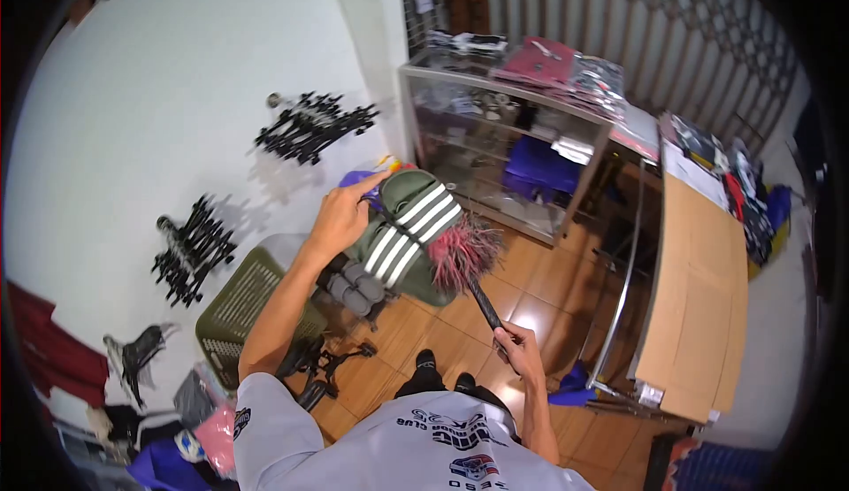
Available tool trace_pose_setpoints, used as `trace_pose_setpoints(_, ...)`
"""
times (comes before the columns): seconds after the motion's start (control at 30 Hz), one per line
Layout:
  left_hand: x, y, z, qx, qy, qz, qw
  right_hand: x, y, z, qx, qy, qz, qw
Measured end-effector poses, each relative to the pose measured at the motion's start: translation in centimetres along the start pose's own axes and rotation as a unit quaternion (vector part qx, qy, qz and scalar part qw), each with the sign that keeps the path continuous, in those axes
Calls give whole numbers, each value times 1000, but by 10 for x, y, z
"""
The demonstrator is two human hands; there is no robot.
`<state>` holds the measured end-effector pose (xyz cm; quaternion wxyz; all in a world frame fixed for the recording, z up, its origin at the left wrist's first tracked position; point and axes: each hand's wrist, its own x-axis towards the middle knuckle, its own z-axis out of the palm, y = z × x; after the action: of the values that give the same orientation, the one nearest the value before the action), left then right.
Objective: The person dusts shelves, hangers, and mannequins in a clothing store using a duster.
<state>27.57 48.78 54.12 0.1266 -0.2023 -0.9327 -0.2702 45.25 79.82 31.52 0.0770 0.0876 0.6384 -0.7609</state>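
My left hand (340, 217) holds up an olive-green slide sandal (416, 230) with three white stripes across its strap, gripping it at its upper left edge. My right hand (522, 349) grips the black handle of a feather duster (464, 257). The duster's pink and dark feathers rest against the sandal's right side. Both arms reach forward from my grey printed shirt.
A glass display cabinet (504, 137) with packaged clothes stands ahead, and a wooden counter (699, 296) runs along the right. A green plastic basket (239, 305) sits at the left. Bundles of black hangers (309, 124) hang on the white wall. Clothes lie heaped at lower left.
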Motion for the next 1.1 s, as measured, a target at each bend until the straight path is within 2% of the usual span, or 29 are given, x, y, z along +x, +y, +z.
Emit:
trace_pose_setpoints(0.07,16,12,9,-14,-14,35,999,-18,21,-39,-42,-1,-1,999)
trace_pose_setpoints(0.2,37,24,18,-74,-36,80,993,-78,31,-89,-79,47,69,993)
trace_pose_setpoints(0.27,44,28,33,-60,-68,85,992,-90,29,-88,-61,69,65,994)
trace_pose_setpoints(0.33,46,38,57,-88,-69,157,981,-89,22,-80,-43,91,61,993)
trace_pose_setpoints(0.4,45,55,75,-61,-174,123,975,-73,17,-68,-44,60,-1,997)
trace_pose_setpoints(0.47,57,44,95,-111,-152,158,969,-68,4,-54,-38,88,-4,995)
trace_pose_setpoints(0.53,70,49,92,-137,-152,176,963,-59,4,-51,18,109,-18,994)
trace_pose_setpoints(0.6,78,53,85,-162,-153,192,956,-60,8,-56,17,120,-21,992)
trace_pose_setpoints(0.73,93,48,66,-185,-158,145,959,-87,44,-78,-25,123,-4,992)
trace_pose_setpoints(0.8,101,36,66,-172,-172,190,951,-105,40,-74,-43,137,70,987)
trace_pose_setpoints(0.87,99,38,73,-187,-215,151,946,-110,27,-56,-25,163,79,983)
trace_pose_setpoints(0.93,93,49,90,-177,-268,143,936,-97,14,-34,4,152,13,988)
trace_pose_setpoints(0.97,93,50,103,-204,-300,180,914,-87,10,-22,-6,176,6,984)
trace_pose_setpoints(1.0,95,50,108,-206,-311,191,908,-82,12,-15,-1,191,6,982)
trace_pose_setpoints(1.07,108,56,116,-244,-272,204,908,-77,15,-10,5,218,-7,976)
trace_pose_setpoints(1.1,113,63,109,-262,-308,181,896,-80,15,-7,6,232,-11,973)
